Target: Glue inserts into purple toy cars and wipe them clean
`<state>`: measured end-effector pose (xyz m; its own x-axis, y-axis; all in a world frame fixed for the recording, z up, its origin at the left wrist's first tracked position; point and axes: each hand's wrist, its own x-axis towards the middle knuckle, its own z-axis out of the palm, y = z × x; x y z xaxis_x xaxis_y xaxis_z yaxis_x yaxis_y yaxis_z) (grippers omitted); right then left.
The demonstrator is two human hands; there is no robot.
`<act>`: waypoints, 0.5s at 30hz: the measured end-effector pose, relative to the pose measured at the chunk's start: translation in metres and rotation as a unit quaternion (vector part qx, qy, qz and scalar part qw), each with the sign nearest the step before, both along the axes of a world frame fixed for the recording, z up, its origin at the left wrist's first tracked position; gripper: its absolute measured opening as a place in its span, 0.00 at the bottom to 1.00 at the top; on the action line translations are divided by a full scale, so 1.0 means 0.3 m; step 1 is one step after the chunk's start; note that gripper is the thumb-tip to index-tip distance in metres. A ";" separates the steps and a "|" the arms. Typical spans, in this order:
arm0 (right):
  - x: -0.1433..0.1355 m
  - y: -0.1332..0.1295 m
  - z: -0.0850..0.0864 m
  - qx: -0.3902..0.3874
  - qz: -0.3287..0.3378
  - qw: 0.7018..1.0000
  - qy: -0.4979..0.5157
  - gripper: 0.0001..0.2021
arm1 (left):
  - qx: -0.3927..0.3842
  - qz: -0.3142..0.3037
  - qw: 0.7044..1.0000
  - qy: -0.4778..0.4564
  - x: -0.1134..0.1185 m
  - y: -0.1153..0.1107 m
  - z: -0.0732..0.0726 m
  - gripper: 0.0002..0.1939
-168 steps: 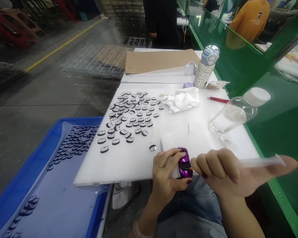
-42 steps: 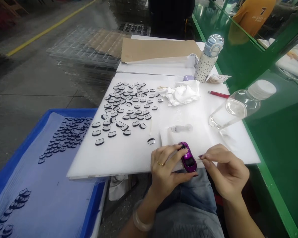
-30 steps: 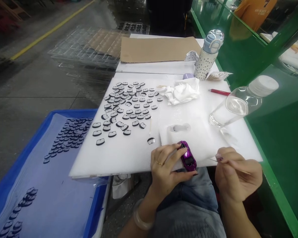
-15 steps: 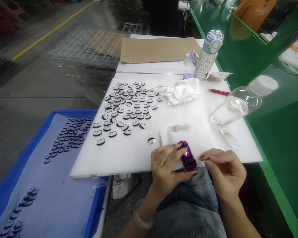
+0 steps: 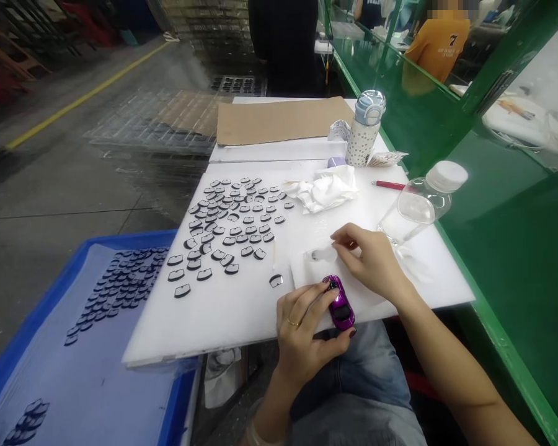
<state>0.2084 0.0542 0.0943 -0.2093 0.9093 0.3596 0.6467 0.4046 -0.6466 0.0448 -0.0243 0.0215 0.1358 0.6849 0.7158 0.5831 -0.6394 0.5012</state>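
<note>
A small purple toy car [image 5: 341, 305] lies at the table's front edge, held between the thumb and fingers of my left hand [image 5: 307, 316]. My right hand [image 5: 365, 254] is above the white sheet just beyond the car, its thumb and forefinger pinched beside a small clear patch [image 5: 323, 254]. What the pinch holds is too small to make out. Left of the car, one dark-rimmed curved piece [image 5: 276, 280] lies by itself near a thin white stick [image 5: 274, 253]. Many similar pieces [image 5: 235, 231] are spread over the left of the white table [image 5: 232, 316].
Behind my right hand are a crumpled white cloth [image 5: 328, 189], a red pen [image 5: 388, 184], a clear bottle [image 5: 413, 207] and a dotted bottle [image 5: 363, 133]. Cardboard [image 5: 279, 121] lies at the back. A blue tray [image 5: 111, 384] with more pieces is at left.
My right hand has moved forward and left, from beside the car to over the white sheet. My left hand still holds the car. The camera view has shifted.
</note>
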 end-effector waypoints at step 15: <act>0.356 -0.135 -0.169 0.076 -0.310 0.936 -0.147 0.16 | -0.010 0.029 0.998 -0.046 0.002 -0.016 -0.002 0.29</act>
